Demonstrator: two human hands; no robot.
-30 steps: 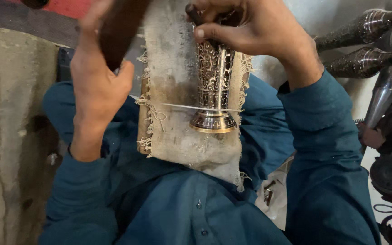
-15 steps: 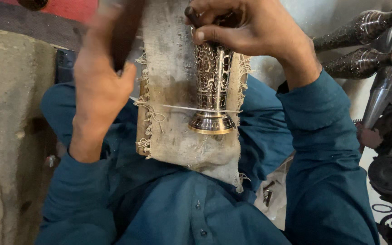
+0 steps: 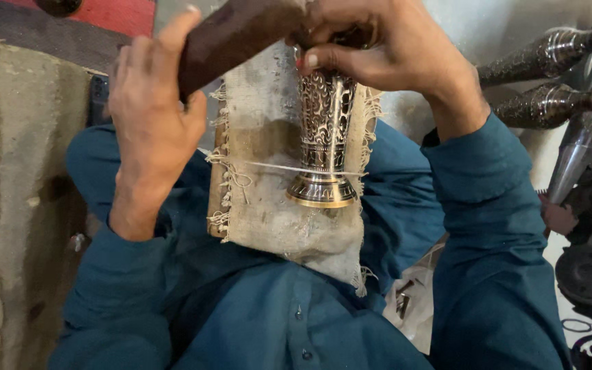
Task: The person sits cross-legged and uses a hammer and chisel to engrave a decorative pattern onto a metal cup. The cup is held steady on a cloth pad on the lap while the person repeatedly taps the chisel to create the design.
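**2 hands working an engraved metal vase on a padded board**

2 bare hands fill the upper part of the head view, both in dark teal sleeves. Our left hand [image 3: 149,116] is closed around a dark brown wooden tool [image 3: 234,34], the fingers wrapped over its lower end and the thumb raised along its side. The tool slants from lower left up to the right, its upper end meeting the right hand. Our right hand [image 3: 385,51] is curled tight over the top of an engraved metal vase [image 3: 323,147], fingertips pinching at its upper end; whether they also hold something small there we cannot tell.

The vase lies on a worn burlap cloth [image 3: 275,212] that covers a wooden board [image 3: 215,185] resting on our lap. Its long axis runs nearly straight up and down in the picture, tilted very slightly. The flared, polished foot points toward our body; the other end is hidden under the right hand. A thin white string [image 3: 268,166] crosses the cloth and passes over the vase just above the foot.

At the upper right, well apart from the vase, 2 engraved metal shafts [image 3: 549,79] lie side by side, pointing leftward. A rough grey slab [image 3: 15,205] runs down the left edge.
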